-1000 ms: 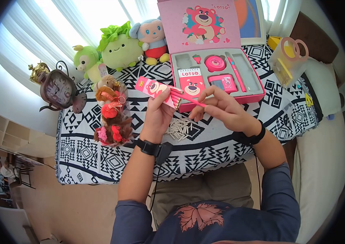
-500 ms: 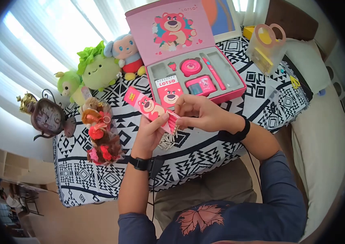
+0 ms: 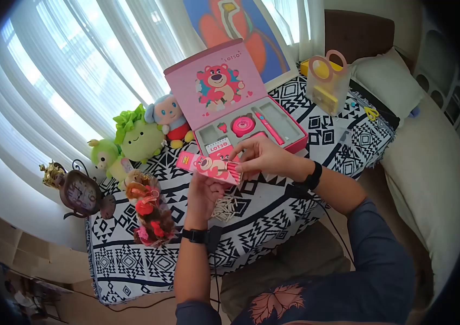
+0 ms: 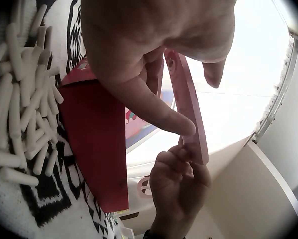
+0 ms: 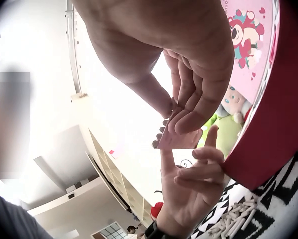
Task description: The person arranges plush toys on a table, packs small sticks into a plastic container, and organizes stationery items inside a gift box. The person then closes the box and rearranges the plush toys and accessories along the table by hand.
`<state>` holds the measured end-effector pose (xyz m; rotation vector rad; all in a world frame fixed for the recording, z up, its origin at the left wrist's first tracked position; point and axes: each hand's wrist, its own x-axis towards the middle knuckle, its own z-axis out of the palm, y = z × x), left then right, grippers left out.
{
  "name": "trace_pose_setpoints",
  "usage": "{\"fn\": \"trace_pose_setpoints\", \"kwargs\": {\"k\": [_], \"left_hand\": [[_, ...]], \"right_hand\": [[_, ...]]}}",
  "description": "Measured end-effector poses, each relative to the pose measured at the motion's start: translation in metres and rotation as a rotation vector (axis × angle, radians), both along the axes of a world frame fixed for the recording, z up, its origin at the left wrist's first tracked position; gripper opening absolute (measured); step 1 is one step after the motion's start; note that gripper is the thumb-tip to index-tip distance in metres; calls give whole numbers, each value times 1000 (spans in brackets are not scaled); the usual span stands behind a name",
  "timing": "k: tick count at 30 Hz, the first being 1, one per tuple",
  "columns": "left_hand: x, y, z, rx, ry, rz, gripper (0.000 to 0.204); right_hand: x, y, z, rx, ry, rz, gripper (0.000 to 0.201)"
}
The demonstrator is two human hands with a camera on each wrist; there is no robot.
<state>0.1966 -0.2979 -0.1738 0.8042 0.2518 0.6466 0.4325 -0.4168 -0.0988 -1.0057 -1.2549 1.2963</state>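
Note:
A pink bear-printed pack [image 3: 212, 167] of pink pencils [image 3: 235, 174] lies tilted across both hands above the cloth. The left hand [image 3: 203, 197] supports it from beneath; in the left wrist view its thumb presses the pack's side [image 4: 191, 104]. At the pack's pencil end, the right hand [image 3: 268, 158] pinches with thumb and fingertips. Round pencil ends [image 5: 161, 130] stick out beside those fingertips in the right wrist view. Below the hands lies a pile of short white sticks [image 3: 224, 208]. Behind them stands the open pink gift box [image 3: 298, 143], holding a notepad [image 3: 219, 147] and a pink pen [image 3: 271, 130].
Plush toys [image 3: 141, 140] stand behind left, beside an ornate clock [image 3: 81, 195]. A wrapped bundle of small plush toys [image 3: 151, 216] lies left of the hands. At the right are a clear bag [image 3: 327, 89] and yellow scissors [image 3: 371, 112].
The right hand first held a pink pencil out from the pack, then came in to the pack's end, where it stays. The pack has turned flatter, and the head view has shifted.

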Motion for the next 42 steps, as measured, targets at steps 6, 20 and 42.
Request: {"fn": "trace_pose_setpoints", "kwargs": {"k": [6,20,42], "left_hand": [[-13,17,7,-97,-91,183,62],[-12,35,-16,-249,111,492,43],[-11,35,-18,-222,86,430,32]], "right_hand": [[69,-53,17,177,-211,-526,42],[149,-36,-37,-72,-661,-791,33],[126,-27,-39,351,-1569,-351,64]]}}
